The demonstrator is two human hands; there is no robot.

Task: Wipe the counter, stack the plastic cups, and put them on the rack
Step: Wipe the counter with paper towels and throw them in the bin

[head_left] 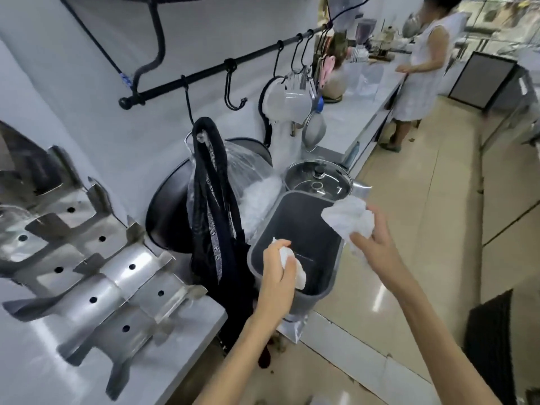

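My left hand (277,264) is closed around a small crumpled white tissue (296,271), held over the near end of a grey plastic bin (263,232). My right hand (377,244) grips a larger crumpled white tissue (347,219) above the bin's far right rim. The bin stands open beside the end of the grey counter (87,361). No plastic cups can be made out near my hands. A metal rack (96,270) with bent fins and holes lies on the counter at the left.
A black cloth (216,217) and a clear bag hang from hooks on a black wall rail (222,70). A black wok (166,220) leans on the wall; a lidded steel pot (318,178) stands behind the bin. Another person (423,68) stands at the far counter.
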